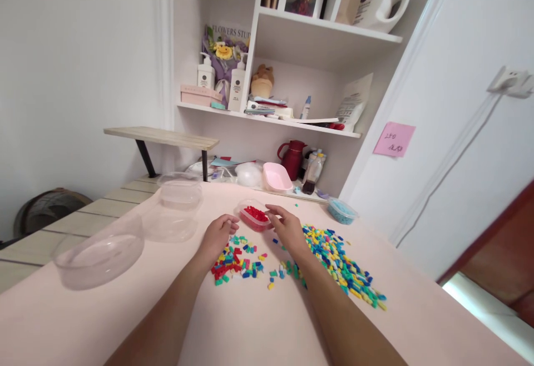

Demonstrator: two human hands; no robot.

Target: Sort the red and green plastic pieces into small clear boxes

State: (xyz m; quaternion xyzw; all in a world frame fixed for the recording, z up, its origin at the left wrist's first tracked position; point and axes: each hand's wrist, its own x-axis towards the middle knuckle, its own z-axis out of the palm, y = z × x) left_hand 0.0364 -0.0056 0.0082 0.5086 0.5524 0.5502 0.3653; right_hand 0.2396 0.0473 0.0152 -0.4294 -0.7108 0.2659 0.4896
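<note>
A small clear plastic container point(254, 225) of red toy bricks point(255, 214) stands between my two hands. My left hand point(217, 237) is closed at the container's left, with thumb and fingertips together; whatever they hold, if anything, is too small to make out. On the other side, my right hand point(288, 229) has its fingers apart, with the fingertips at the container's right rim. Below my left hand lies a small mixed pile of bricks point(237, 263), many of them red. A larger pile of multicoloured bricks point(337, 260) spreads out to the right of my right hand.
Clear empty tubs point(100, 257) stand on the pink tabletop point(246, 327) at the left. A tub of light-blue pieces point(342, 211) is at the back right. Behind are a pink tray point(277, 177), a red jug point(293, 160) and a loaded shelf point(292, 120).
</note>
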